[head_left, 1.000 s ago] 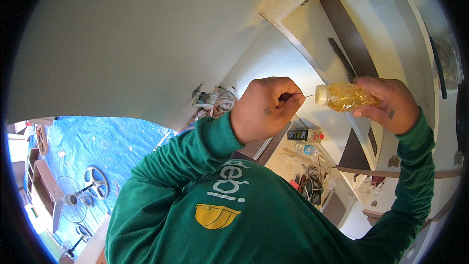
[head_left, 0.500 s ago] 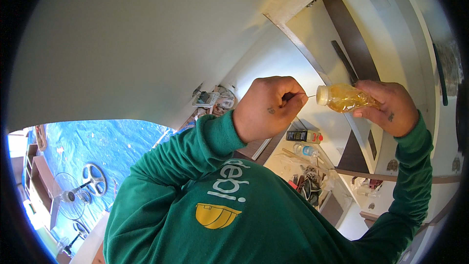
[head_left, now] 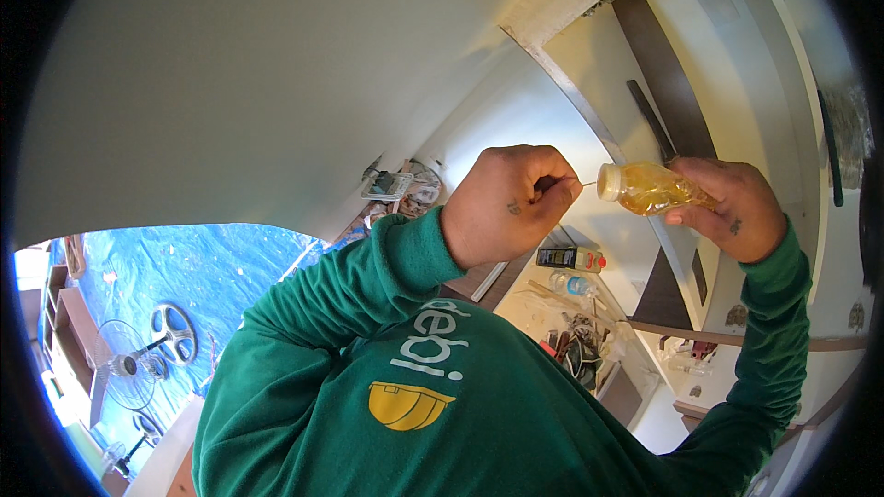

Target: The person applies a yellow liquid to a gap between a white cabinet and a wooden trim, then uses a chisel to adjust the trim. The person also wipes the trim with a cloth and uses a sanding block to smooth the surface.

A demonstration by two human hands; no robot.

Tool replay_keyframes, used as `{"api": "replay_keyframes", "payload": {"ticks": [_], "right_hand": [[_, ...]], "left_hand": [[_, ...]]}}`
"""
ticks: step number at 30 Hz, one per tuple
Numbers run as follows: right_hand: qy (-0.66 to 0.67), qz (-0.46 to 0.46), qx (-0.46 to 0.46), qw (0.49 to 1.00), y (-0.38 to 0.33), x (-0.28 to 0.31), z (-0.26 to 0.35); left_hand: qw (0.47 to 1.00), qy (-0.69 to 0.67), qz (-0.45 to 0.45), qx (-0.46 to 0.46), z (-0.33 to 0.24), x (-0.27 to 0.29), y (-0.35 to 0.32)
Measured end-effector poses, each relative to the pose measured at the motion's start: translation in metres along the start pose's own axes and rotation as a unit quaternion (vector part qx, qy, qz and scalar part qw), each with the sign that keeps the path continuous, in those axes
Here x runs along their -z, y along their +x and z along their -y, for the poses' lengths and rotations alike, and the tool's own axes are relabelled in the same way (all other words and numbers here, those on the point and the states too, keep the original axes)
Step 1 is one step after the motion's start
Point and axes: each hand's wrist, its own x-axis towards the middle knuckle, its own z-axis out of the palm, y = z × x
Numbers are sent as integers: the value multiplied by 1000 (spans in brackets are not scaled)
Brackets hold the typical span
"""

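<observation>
In my right hand [head_left: 737, 210] is a clear plastic bottle [head_left: 656, 188] of amber liquid, lying nearly on its side, its whitish cap [head_left: 609, 182] toward my left hand. My fingers wrap round its base end. My left hand [head_left: 508, 204] is closed in a pinch at about the same height. From its fingertips a thin, dark, needle-like piece [head_left: 589, 184] points at the middle of the cap. Whether its tip touches the cap or has entered it is too small to tell.
Open white cabinetry with a dark panel [head_left: 658, 64] rises at the right. Below, a worktop holds a dark-labelled container [head_left: 571, 259] with a red cap, a clear bottle [head_left: 576, 284] and tangled tools [head_left: 580, 345]. Blue sheeting [head_left: 226, 262] and a fan [head_left: 127, 365] are at lower left.
Both hands keep their grips, and the bottle has barely shifted. The view has moved slightly.
</observation>
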Motion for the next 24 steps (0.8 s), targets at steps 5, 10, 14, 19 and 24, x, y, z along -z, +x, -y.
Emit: {"api": "replay_keyframes", "payload": {"ticks": [5, 10, 14, 19, 24], "right_hand": [[-10, 15, -15, 1000, 1, 2, 2], [-4, 11, -6, 1000, -1, -1, -3], [-7, 13, -3, 1000, 2, 2, 3], [-5, 0, 3, 1000, -1, -2, 0], [-19, 11, 0, 1000, -1, -1, -1]], "left_hand": [[1000, 8, 0, -20, 2, 0, 1], [1000, -1, 1, -17, 3, -1, 1], [1000, 2, 2, -4, 0, 0, 2], [1000, 8, 4, -8, 0, 0, 3], [1000, 2, 3, 6, 1, -2, 2]]}}
